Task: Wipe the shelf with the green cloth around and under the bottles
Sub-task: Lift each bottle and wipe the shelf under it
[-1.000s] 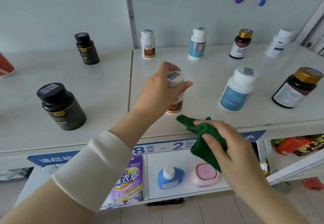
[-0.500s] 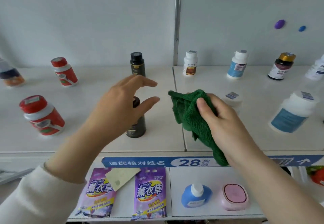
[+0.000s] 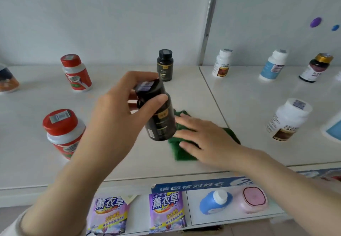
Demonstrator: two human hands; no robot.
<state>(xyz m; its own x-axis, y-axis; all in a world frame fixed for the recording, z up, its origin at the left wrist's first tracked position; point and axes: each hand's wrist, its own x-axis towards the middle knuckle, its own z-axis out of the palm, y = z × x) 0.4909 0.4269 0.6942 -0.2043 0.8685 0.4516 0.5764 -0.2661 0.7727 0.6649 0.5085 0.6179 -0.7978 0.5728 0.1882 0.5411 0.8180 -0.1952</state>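
Note:
My left hand (image 3: 120,112) grips a black bottle (image 3: 158,117) by its cap and neck and holds it lifted above the white shelf (image 3: 129,154). The green cloth (image 3: 179,149) lies flat on the shelf just right of and below the lifted bottle. On it my right hand (image 3: 206,139) presses with straight, spread fingers, covering most of it. Other bottles stand around: a red one (image 3: 62,134) at front left, a second red one (image 3: 76,73) behind it, a black one (image 3: 165,65) at the back, and a white one (image 3: 286,119) at front right.
More bottles line the back right: white (image 3: 222,63), blue-labelled (image 3: 274,65), gold-capped (image 3: 316,67). A metal post (image 3: 209,21) splits the back wall. The lower shelf holds two purple sachets (image 3: 164,211), a blue bottle (image 3: 214,201) and a pink container (image 3: 253,199).
My left hand has closed on the black bottle and lifted it off the shelf. My right hand has laid the cloth down flat and now presses on it where the bottle stood.

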